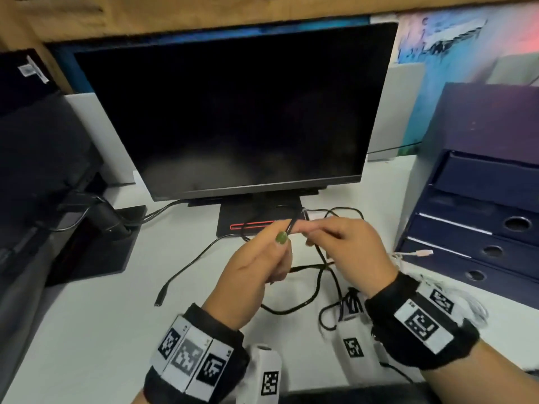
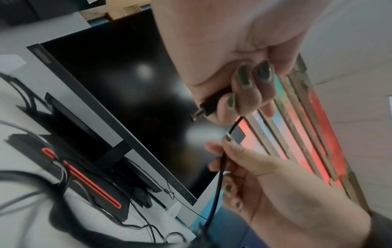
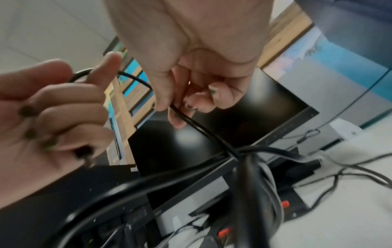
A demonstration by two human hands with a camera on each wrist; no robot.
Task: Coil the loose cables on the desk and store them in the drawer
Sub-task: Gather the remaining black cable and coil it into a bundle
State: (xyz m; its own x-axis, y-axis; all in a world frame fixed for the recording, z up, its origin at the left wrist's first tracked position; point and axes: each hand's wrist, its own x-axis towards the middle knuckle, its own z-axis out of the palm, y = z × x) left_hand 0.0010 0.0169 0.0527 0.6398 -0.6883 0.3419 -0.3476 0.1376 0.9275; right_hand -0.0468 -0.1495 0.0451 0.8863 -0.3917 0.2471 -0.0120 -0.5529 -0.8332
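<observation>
Coiling step, early. Both hands raised over white tabletop: left hand clamped on thin black rubber cable near its plug, right hand pinching same cable. Most length slack, apparently tangled. Next: wind loops. Farther right, dark blue drawer box.

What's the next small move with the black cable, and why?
Probably: the right hand draws more slack toward the left hand to lay a first loop. The left hand grips the plug end, the right pinches the black cable close by, and most of it trails uncoiled across the desk.
</observation>
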